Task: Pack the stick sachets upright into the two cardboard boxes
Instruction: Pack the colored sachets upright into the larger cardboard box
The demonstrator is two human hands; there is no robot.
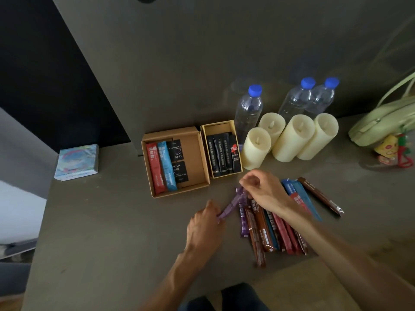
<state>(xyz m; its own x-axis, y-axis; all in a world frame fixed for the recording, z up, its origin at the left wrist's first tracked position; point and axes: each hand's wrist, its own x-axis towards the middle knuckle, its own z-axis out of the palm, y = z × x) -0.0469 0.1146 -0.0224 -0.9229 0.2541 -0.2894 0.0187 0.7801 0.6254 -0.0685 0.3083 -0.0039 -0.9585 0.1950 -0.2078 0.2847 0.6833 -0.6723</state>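
Grey tabletop (107,221), dim light, head view only. Left hand (206,223) pinches the lower end of a purple sachet (231,205); right hand (262,191) pinches its upper end. It sits at the edge of the loose pile (276,232), near the boxes; can't tell if it's lifted clear. Large box (179,194) has a red stick (155,169) and a blue stick (167,167) along its left wall, with room beside them. Small box (205,151) looks nearly full of dark sticks. My call: use the large box, hold both ends so the sachet doesn't buckle, slot it beside the blue stick, release once it's seated.
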